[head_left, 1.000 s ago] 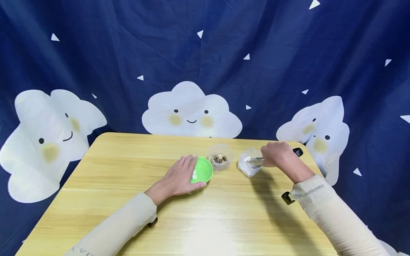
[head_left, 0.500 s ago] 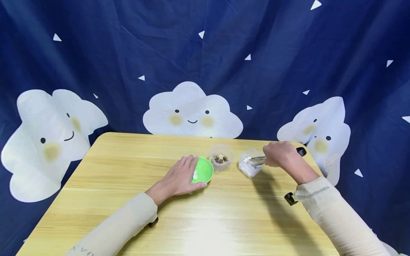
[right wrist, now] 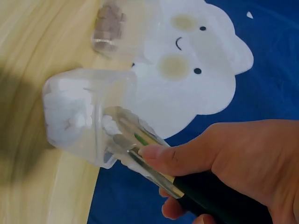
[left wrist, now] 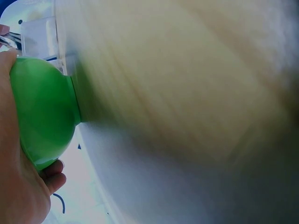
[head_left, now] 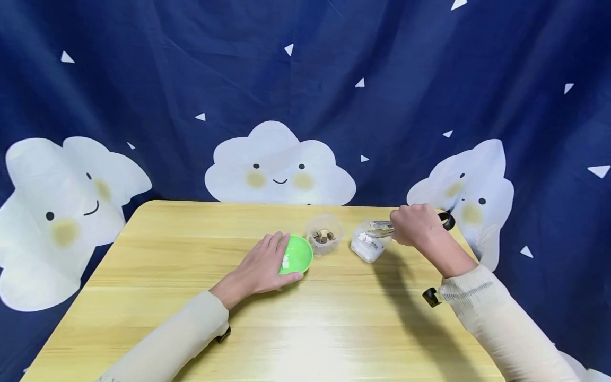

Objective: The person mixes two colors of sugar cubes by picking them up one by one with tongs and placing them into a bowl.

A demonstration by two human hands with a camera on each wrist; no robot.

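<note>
— Blue curtain (head_left: 324,95) with printed clouds (head_left: 279,170) forms the background. Below it, a wooden table (head_left: 181,249). Grips?

— Right hand (head_left: 415,225) closes round the handle of the tongs (head_left: 382,233), thumb along the top. Left hand (head_left: 258,265) curls about the bowl (head_left: 300,254), thumb on the near rim. The bowl stands on the table.

— Tubs?

— Two, both translucent. The brown-cube tub (right wrist: 140,28) is just beside the bowl; contact cannot be determined. The white-cube tub (right wrist: 119,88) stands apart, further right, with the tongs' tips at its mouth.

— Smallest items?

— White cubes (head_left: 285,261) lie in the bowl near the left hand's fingers; more fill the lower part of the white-cube tub. Brown cubes (head_left: 323,237) cover the other's floor. The tongs' metal arms are slightly spread; whether they pinch a cube, I cannot tell.

— Hazards, in your judgement?

— Neither hand steadies the white-cube tub, so a sideways push on its rim could slide or tip it. A weak or off-centre pinch could drop a cube.

— Edges and room?

— Both tubs stand near the far edge, and the tongs' handle end reaches about the far right corner. Most room for moving lies on the person's side. Leftward, the brown-cube tub obstructs a low path to the bowl.
</note>
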